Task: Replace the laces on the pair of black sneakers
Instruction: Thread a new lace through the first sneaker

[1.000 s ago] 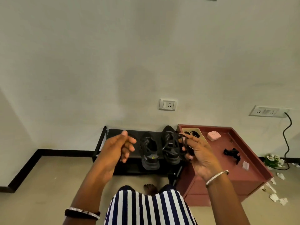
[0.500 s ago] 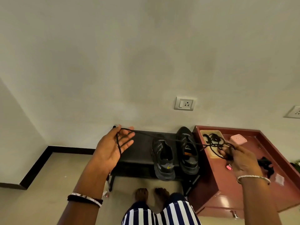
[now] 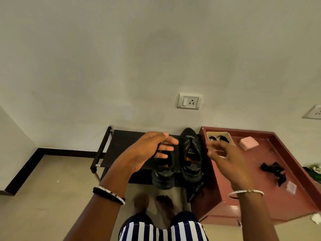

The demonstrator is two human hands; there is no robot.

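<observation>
Head view: hands have closed in from the wide stretch. Lace [image 3: 157, 149] drapes over left hand [image 3: 147, 152], fingers straight; right hand [image 3: 225, 157] blurred, grip unclear. Sneakers [image 3: 191, 164] probably next.

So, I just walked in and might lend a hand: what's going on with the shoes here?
A person stands at a low black metal shoe rack where a pair of black sneakers sits side by side. Their left hand carries a thin black lace draped across its fairly straight fingers, above one sneaker. Their right hand, blurred with fingers spread, is in front of a small beige tray on the maroon wooden cabinet; the tray holds more black cord. The sneaker in clear view looks unlaced.
</observation>
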